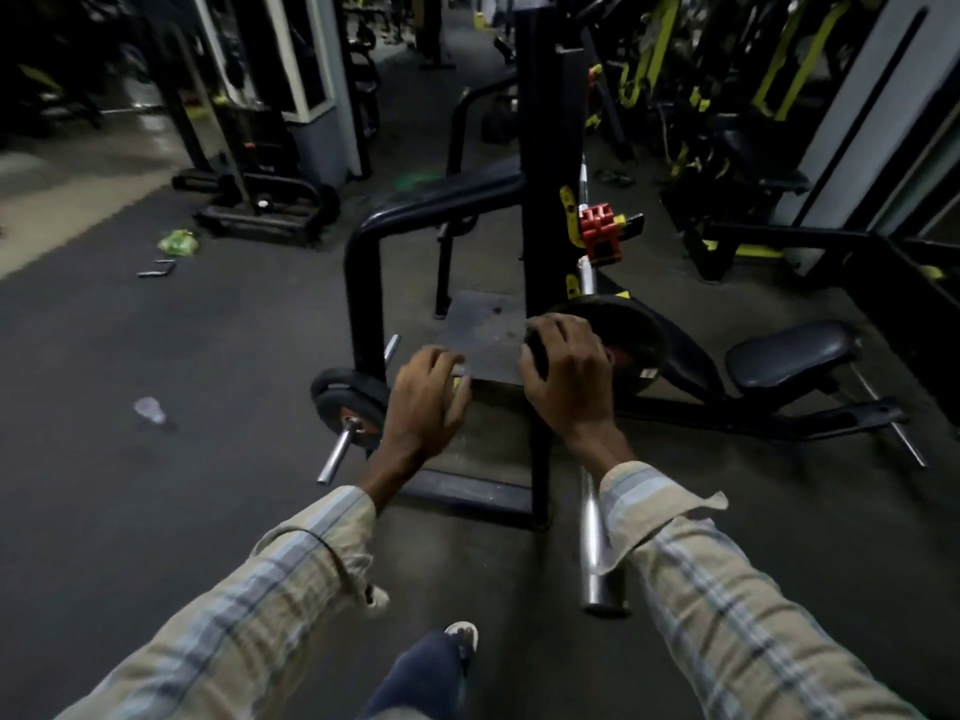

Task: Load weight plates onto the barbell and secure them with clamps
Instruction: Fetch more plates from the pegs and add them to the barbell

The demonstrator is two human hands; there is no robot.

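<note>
A chrome barbell [596, 543] rests on the black rack, its sleeve end pointing toward me. A black weight plate [631, 335] with a red hub sits on the sleeve. My right hand [566, 371] grips the plate's near rim with curled fingers. A red clamp [600, 231] sits on the bar farther up, beyond the plate. My left hand [423, 402] hovers left of the plate over the rack's platform, fingers loosely curled, holding nothing. Two more black plates [343, 397] hang on a low storage peg at the left.
The black rack upright [543, 148] stands just left of the bar. A padded seat [789, 356] and its frame lie to the right. A plastic bottle [149, 410] and green litter [178, 242] lie on the dark floor at left. My shoe [461, 636] shows below.
</note>
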